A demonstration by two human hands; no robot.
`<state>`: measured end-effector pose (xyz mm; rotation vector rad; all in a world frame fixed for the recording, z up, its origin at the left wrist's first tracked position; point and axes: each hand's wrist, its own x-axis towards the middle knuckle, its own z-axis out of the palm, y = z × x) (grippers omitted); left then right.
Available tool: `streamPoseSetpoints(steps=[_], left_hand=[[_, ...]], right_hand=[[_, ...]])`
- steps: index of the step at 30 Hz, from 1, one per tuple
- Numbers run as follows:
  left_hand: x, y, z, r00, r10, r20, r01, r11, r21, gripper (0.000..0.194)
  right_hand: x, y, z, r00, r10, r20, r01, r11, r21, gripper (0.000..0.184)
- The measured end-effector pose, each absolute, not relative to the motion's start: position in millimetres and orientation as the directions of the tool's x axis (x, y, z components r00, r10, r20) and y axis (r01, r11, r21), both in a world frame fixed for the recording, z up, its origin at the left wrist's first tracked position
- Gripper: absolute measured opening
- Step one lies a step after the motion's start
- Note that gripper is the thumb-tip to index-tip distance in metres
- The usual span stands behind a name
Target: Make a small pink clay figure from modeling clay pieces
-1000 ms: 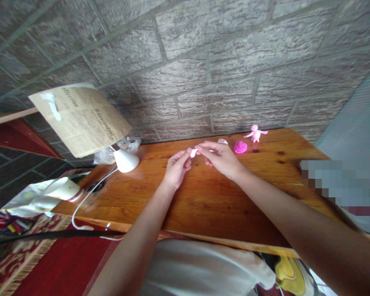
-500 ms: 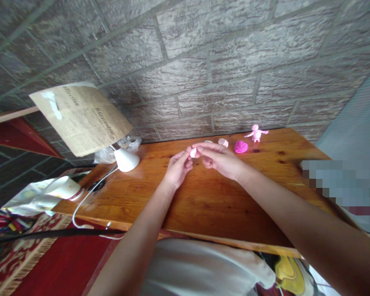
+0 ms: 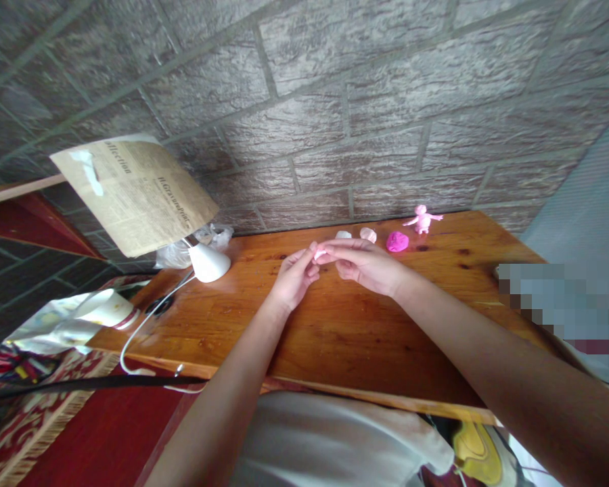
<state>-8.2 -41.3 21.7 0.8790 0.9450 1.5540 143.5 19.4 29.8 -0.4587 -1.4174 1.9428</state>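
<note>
Above the middle of a wooden table (image 3: 335,325), my left hand (image 3: 293,279) and my right hand (image 3: 368,264) meet at the fingertips. Both pinch one small pale pink lump of clay (image 3: 319,253), which is mostly covered by the fingers. Behind my right hand lie a small white clay piece (image 3: 343,235), a pale pink clay piece (image 3: 368,234) and a bright magenta clay lump (image 3: 396,241). A little pink clay figure (image 3: 423,219) stands near the brick wall.
A white lamp base (image 3: 208,262) with a newspaper-print shade (image 3: 134,193) stands at the table's left, its white cord (image 3: 142,328) running off the front edge. A crumpled plastic bag (image 3: 203,240) lies behind it. A blurred-out patch (image 3: 563,304) sits at the right.
My fingers have closed further over the pale clay lump, so less of it shows. The right hand shifted slightly, uncovering the white piece behind it.
</note>
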Motion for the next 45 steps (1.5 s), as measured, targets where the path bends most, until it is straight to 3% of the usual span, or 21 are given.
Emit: streamPoseSetpoints(steps=[23,34,45], left_hand=[[-8.8,-42.0,20.9,-0.149,0.985,0.082,-0.396,-0.135,0.908,0.039],[-6.5,-44.1,24.4,-0.136,0.987,0.089,-0.408,-0.137,0.903,0.038],[-8.8,-43.1,22.1,-0.136,0.986,0.099,-0.399,-0.145,0.905,0.035]], right_hand=[[142.9,20.1,29.5,-0.677,0.732,0.081,-0.306,-0.18,-0.935,0.024],[142.4,20.6,34.2,-0.684,0.729,0.004,-0.398,-0.369,-0.84,0.02],[143.1,20.3,31.0,-0.67,0.74,0.049,-0.343,-0.251,-0.905,0.025]])
